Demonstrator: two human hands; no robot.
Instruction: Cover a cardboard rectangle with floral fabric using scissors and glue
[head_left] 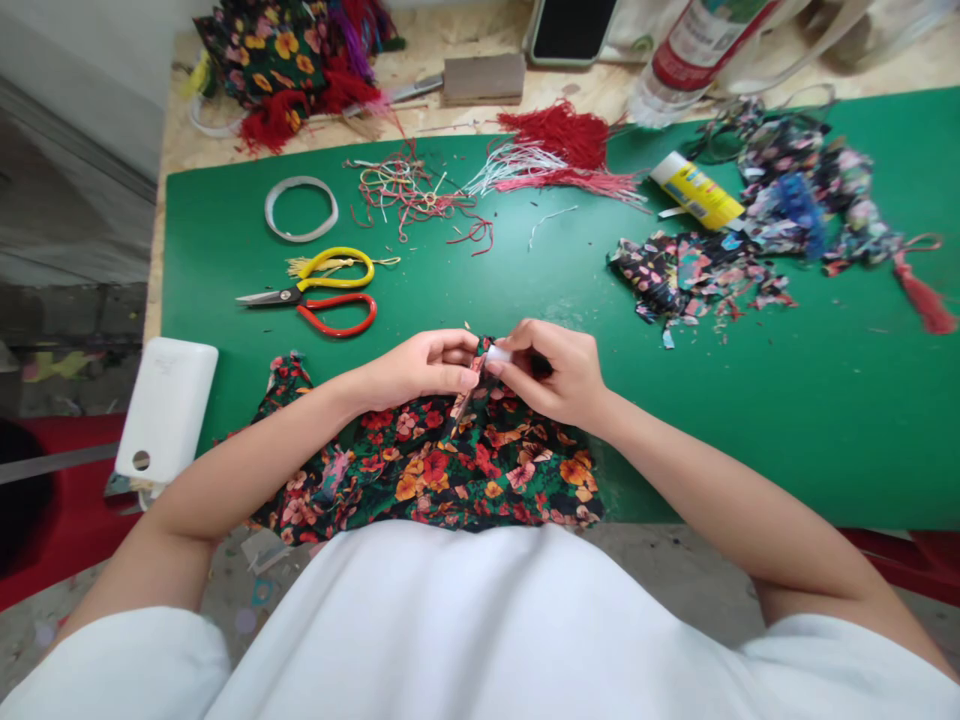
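A floral fabric piece [435, 460], dark with red, orange and green print, lies bunched along the table's near edge, against the white shirt. My left hand [420, 368] is closed, pinching the fabric's upper edge between thumb and fingers. Close beside it, my right hand [559, 370] is closed with thumb and forefinger on a small white piece [498, 354], held against the same edge. What kind of thing the white piece is, I cannot make out. Scissors [300, 295] with one yellow and one red handle lie to the left, blades pointing left, near a small yellow tassel [326, 263].
On the green mat [750, 420] lie a white ring [301, 209], tangled cords [412, 190], red tassel threads [559, 135], a yellow glue stick [697, 190] and fabric scraps [690, 275]. A power bank [169, 405], phone [570, 30], bottle [694, 50] and cutter knife [484, 80] surround them.
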